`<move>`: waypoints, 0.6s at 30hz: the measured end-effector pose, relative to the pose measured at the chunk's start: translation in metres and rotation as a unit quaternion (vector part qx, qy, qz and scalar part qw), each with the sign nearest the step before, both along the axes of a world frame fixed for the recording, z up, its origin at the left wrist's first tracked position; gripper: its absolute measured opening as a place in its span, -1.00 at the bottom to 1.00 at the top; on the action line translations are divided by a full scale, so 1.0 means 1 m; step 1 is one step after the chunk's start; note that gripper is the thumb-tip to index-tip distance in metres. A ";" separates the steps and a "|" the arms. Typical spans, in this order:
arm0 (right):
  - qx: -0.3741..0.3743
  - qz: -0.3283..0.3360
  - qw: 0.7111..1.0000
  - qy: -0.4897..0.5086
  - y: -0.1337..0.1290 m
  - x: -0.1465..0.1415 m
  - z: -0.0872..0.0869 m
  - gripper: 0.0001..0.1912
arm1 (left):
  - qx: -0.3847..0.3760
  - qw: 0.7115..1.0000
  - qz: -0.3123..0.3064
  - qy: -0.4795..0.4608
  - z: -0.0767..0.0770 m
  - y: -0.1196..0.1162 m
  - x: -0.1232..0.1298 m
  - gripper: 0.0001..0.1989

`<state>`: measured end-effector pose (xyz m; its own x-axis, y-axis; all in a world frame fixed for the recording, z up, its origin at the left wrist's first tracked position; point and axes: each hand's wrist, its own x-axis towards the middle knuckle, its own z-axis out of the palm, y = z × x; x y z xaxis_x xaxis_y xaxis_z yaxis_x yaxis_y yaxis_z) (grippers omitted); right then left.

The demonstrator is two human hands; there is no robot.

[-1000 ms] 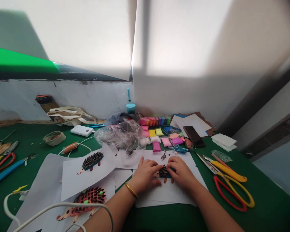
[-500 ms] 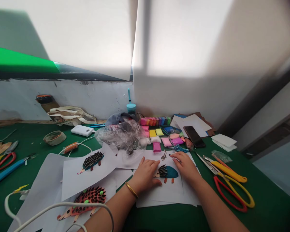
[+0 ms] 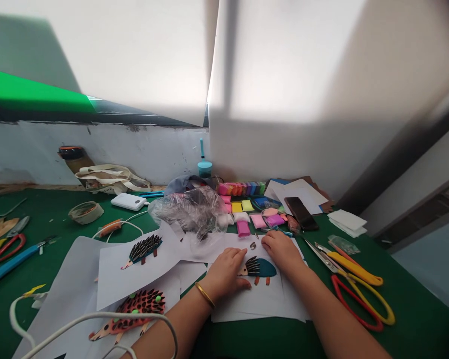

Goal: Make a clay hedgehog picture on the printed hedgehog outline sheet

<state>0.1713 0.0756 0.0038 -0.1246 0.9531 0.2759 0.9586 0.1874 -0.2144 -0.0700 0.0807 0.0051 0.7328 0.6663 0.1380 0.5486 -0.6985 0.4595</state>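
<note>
A blue hedgehog figure (image 3: 266, 267) with dark seed spines near its head and two brown feet lies on a white sheet (image 3: 247, 304). My left hand (image 3: 228, 269) rests on the sheet at the figure's head side, thumb apart from the fingers, holding nothing visible. Above the figure's back, my right hand (image 3: 279, 248) has its fingers curled down at the paper near a few loose seeds (image 3: 253, 246); whatever is between its fingertips is too small to make out.
Two finished hedgehog pictures, one blue (image 3: 145, 248) and one red (image 3: 142, 309), lie left under a white cable (image 3: 78, 321). Colored clay packets (image 3: 243, 228) and a crumpled plastic bag (image 3: 190, 209) sit behind. Scissors (image 3: 353, 284) and a phone (image 3: 301, 213) are right.
My right hand has shifted slightly left and its fingers have curled in more, near the seeds. My left hand stays in place beside the figure. The view has moved slightly.
</note>
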 end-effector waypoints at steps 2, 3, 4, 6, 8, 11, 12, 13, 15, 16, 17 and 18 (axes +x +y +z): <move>-0.020 -0.011 0.999 0.038 -0.008 0.002 -0.001 -0.75 | 0.001 1.000 0.001 -0.001 0.000 0.000 0.000 -0.08; -0.035 -0.013 0.997 0.061 -0.012 0.002 -0.003 -0.73 | 0.002 1.000 0.000 -0.002 0.000 0.000 0.000 -0.08; -0.052 -0.011 0.995 0.086 -0.016 0.002 -0.005 -0.72 | 0.002 1.000 0.000 -0.002 -0.001 0.000 0.000 -0.08; -0.078 0.006 0.988 0.134 -0.023 0.002 -0.010 -0.69 | 0.002 1.000 0.000 -0.004 -0.003 0.001 0.000 -0.08; -0.086 0.019 0.981 0.173 -0.029 0.000 -0.015 -0.67 | 0.004 1.000 0.000 -0.007 -0.004 0.002 0.000 -0.08; -0.084 0.003 0.974 0.209 -0.034 -0.003 -0.016 -0.68 | 0.005 1.000 0.000 -0.005 -0.005 0.002 0.001 -0.06; -0.086 -0.003 0.974 0.209 -0.034 -0.005 -0.014 -0.70 | 0.005 1.000 0.000 -0.004 -0.004 0.002 0.001 -0.05; -0.087 -0.006 0.975 0.203 -0.034 -0.006 -0.012 -0.73 | 0.005 1.000 0.001 -0.003 -0.003 0.002 0.001 -0.06; -0.084 -0.001 0.979 0.184 -0.034 -0.008 -0.008 -0.77 | 0.003 1.000 0.002 -0.003 -0.002 0.002 0.001 -0.07; -0.077 0.003 0.981 0.176 -0.034 -0.009 -0.006 -0.78 | 0.003 1.000 0.001 -0.003 -0.001 0.002 0.001 -0.07; -0.069 0.005 0.983 0.171 -0.034 -0.010 -0.005 -0.78 | 0.003 1.000 0.000 -0.003 -0.001 0.001 0.001 -0.08; -0.059 0.006 0.984 0.168 -0.034 -0.011 -0.004 -0.79 | 0.003 1.000 -0.001 -0.002 -0.001 0.001 0.001 -0.07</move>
<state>0.1607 0.0415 -0.0005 -0.0569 0.9801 0.1902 0.8282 0.1527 -0.5392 -0.0688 0.0820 0.0041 0.7333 0.6643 0.1451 0.5454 -0.7021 0.4579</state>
